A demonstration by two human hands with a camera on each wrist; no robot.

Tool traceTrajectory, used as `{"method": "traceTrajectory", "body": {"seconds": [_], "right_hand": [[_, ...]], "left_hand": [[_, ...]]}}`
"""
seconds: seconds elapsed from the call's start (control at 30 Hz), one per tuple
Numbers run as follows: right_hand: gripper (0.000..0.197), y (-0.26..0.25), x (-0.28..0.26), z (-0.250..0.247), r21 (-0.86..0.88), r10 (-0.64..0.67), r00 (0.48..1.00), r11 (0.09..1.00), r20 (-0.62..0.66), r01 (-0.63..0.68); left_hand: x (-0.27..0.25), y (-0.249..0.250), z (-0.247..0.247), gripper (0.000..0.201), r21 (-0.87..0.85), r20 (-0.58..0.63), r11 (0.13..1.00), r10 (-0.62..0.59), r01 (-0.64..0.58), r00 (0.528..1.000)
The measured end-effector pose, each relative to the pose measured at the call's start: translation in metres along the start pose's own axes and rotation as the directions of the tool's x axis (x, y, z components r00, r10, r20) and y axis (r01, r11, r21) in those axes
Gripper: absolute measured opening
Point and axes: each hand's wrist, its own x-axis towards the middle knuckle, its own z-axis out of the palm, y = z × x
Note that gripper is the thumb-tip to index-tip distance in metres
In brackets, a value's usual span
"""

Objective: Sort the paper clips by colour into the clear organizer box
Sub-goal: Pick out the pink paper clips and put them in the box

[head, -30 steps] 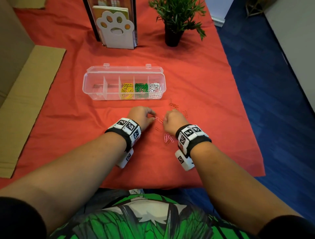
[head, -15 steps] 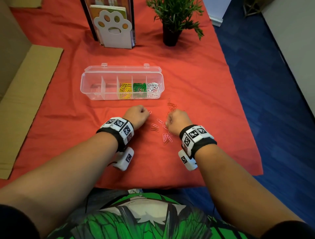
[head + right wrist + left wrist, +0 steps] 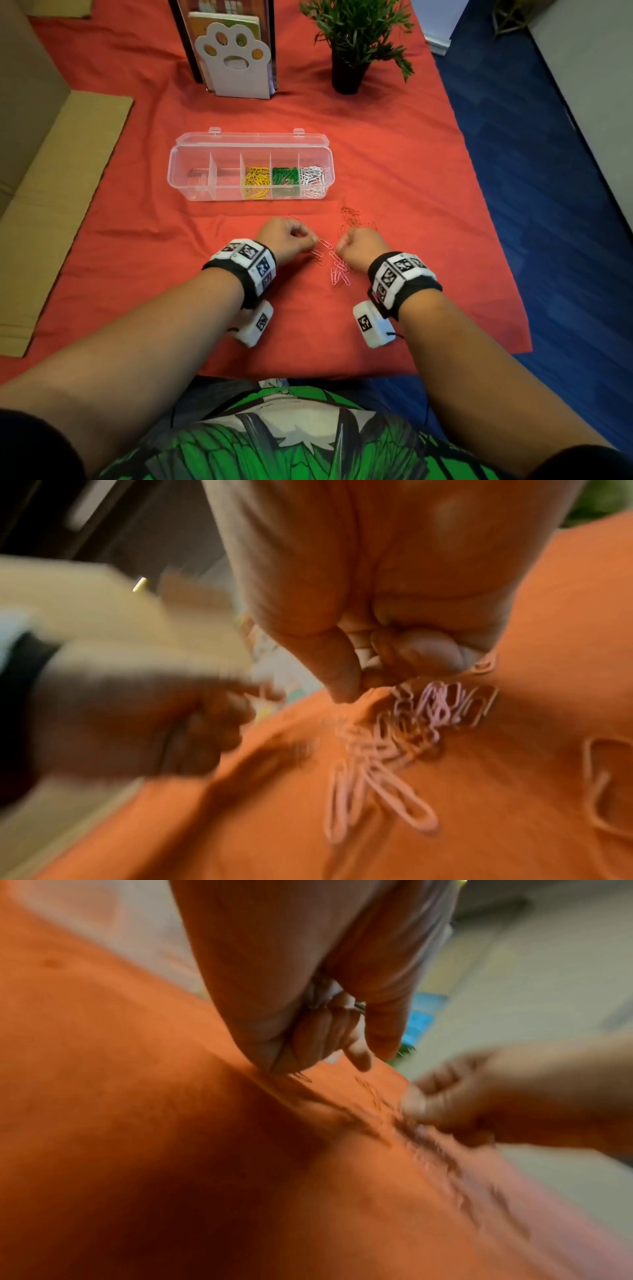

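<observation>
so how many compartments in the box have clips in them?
3. In the clear box, the three rightmost compartments: yellow clips, green clips, white clips. The left ones look clip-free.

- One second earlier the left hand [image 3: 286, 240] and right hand [image 3: 361, 245] were nearly touching over the loose pink paper clips [image 3: 337, 265]; now they sit apart, with a run of clips exposed on the red cloth [image 3: 394, 164] between them.
- The left hand has drawn back toward the person's left; its curled fingertips [image 3: 359, 1053] sit just beside the nearest clip.
- The right hand has shifted slightly to the person's right, with fingers curled over the pink cluster [image 3: 404, 737].
- More pink clips show in the gap than a second ago, strung out toward the person.
- The head view has tipped slightly, so the clear organizer box [image 3: 185, 186] lies a little further left in the picture.
</observation>
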Motion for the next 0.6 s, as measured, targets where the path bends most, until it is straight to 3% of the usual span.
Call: {"method": "traceTrajectory", "body": {"seconds": [0.07, 0.1, 0.17, 0.2, 0.27, 0.37, 0.47, 0.6], "right_hand": [[0.023, 0.006, -0.001, -0.007, 0.191, 0.037, 0.999, 0.981, -0.018, -0.033], [0.026, 0.008, -0.001, -0.009, 0.197, 0.035, 0.999, 0.980, -0.025, -0.030], [0.019, 0.005, -0.003, -0.008, 0.050, 0.014, 0.999, 0.999, -0.035, -0.012], [0.015, 0.002, -0.005, -0.006, -0.053, -0.004, 0.999, 0.999, -0.041, 0.002], [0.029, -0.001, -0.007, 0.004, -0.237, -0.076, 0.995, 0.970, -0.065, 0.059], [0.032, -0.007, -0.011, 0.017, -0.384, -0.184, 0.976, 0.915, -0.117, 0.126], [0.033, -0.011, -0.013, 0.022, -0.444, -0.227, 0.968, 0.882, -0.109, 0.157], [0.027, -0.008, -0.004, 0.016, -0.331, -0.221, 0.972, 0.926, -0.080, 0.183]], "left_hand": [[-0.001, -0.003, 0.004, 0.016, 0.303, 0.022, 0.946, 0.115, -0.116, 0.993], [-0.002, -0.002, 0.005, 0.019, 0.395, 0.025, 0.908, 0.145, -0.143, 0.989], [-0.004, -0.001, 0.007, 0.022, 0.498, 0.026, 0.850, 0.184, -0.172, 0.983], [-0.004, -0.002, 0.009, 0.022, 0.530, 0.029, 0.828, 0.197, -0.182, 0.980], [-0.006, 0.001, 0.010, 0.023, 0.572, 0.038, 0.799, 0.203, -0.188, 0.978], [-0.007, 0.004, 0.008, 0.026, 0.579, 0.061, 0.794, 0.188, -0.189, 0.980], [-0.007, 0.006, 0.004, 0.031, 0.593, 0.110, 0.785, 0.138, -0.176, 0.984], [-0.009, 0.008, 0.008, 0.024, 0.608, 0.090, 0.771, 0.169, -0.189, 0.981]]}}
